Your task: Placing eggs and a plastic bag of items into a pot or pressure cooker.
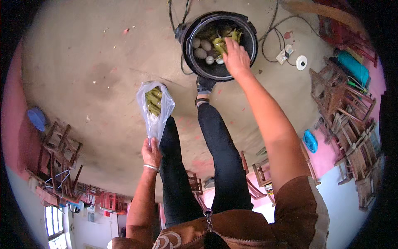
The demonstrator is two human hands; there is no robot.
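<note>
My left hand (151, 154) grips the gathered edge of a clear plastic bag (168, 105), which hangs by my left leg. Inside the bag lie several green leaf-wrapped bundles (153, 99) that look like zongzi. My right hand (238, 59) reaches over the rim into a round black cooking pot (190, 60) on the floor. Its fingers are at similar leaf-wrapped bundles (219, 45) in the pot; their tips are partly hidden, so I cannot tell whether they hold one. Several brownish eggs (200, 53) and paler ones (210, 60) sit beside the bundles.
Black cords run over the concrete floor (77, 77) to a power strip (284, 53), near a white round object (301, 63). My right foot (205, 85) is close to the pot. Wooden chairs (339, 90) are stacked at right; wooden stools (60, 146) stand left by a blue basin (36, 119).
</note>
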